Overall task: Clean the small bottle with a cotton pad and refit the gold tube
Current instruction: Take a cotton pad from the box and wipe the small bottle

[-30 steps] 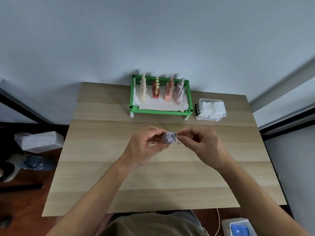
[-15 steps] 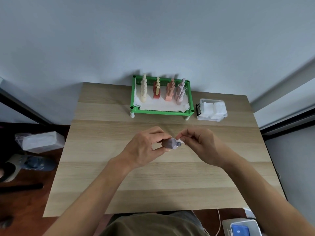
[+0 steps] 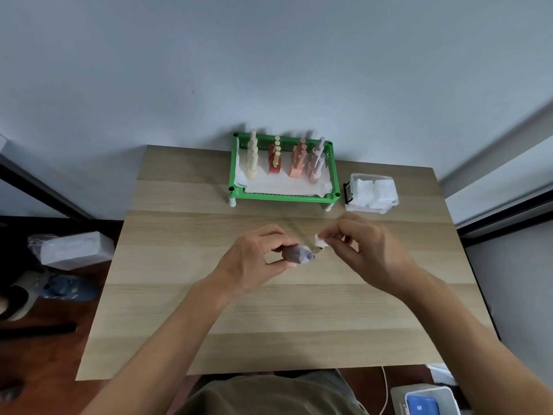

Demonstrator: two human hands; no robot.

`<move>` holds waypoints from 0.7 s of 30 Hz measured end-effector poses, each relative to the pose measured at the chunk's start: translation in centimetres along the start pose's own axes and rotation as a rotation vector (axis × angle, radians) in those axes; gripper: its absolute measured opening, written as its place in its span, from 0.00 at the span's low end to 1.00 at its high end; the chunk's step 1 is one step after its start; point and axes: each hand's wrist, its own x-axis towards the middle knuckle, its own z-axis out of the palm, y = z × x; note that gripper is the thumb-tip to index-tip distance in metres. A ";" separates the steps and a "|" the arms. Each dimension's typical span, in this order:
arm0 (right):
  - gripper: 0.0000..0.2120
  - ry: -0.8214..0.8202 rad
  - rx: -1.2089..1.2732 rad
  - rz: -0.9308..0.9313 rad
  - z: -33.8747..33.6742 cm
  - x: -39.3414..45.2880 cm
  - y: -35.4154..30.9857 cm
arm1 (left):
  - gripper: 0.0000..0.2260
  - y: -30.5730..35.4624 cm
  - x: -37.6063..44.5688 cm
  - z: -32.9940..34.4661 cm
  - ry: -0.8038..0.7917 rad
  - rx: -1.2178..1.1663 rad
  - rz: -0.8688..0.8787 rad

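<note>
A: Which step are we looking at here?

B: I'm judging it as the refit, or the very end of the cleaning. The left hand (image 3: 254, 259) is gripping the small mauve bottle (image 3: 299, 254) above the middle of the wooden table (image 3: 209, 310), fingers and thumb curling round its body, with the neck pointing toward the other hand.

A: And the right hand (image 3: 362, 250)?

B: Its fingertips are pinching a small white cotton pad (image 3: 320, 241), and just below the pad a short gold tube (image 3: 317, 250) is showing, its near end sitting right at the bottle's mouth. Whether the tube is touching the neck or just clear of it, I cannot tell; it is too small at this range. I also cannot tell if the same fingers are holding tube and pad together, though it is looking that way.

A: So what is the next move asking for?

B: Lining the tube up with the neck's axis and pressing it straight in, while the left hand is keeping the bottle steady. The pad is crowding the fingertips, so it is probably getting in the way of a clean push.

A: Anything else nearby?

B: A green rack (image 3: 284, 197) of similar bottles is standing at the far edge, and a clear box of white pads (image 3: 372, 193) is sitting just beside it on the right.
</note>
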 end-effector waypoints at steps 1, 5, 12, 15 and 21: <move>0.06 -0.017 0.010 0.015 0.4 -0.1 -0.2 | 0.17 0.0 0.0 0.1 0.003 -0.002 0.000; 0.06 -0.010 0.055 0.125 1.6 -0.4 -0.6 | 0.16 0.4 0.2 0.5 0.002 -0.010 0.009; 0.06 -0.026 0.054 0.100 2.1 -0.7 -1.0 | 0.14 0.5 -0.1 0.4 -0.023 -0.020 -0.009; 0.05 -0.020 -0.044 -0.049 2.3 -1.1 -1.2 | 0.14 0.6 -0.2 0.5 -0.028 -0.026 -0.018; 0.05 0.011 -0.210 -0.300 2.8 -1.9 -1.1 | 0.14 0.5 -0.6 0.8 -0.035 -0.079 -0.041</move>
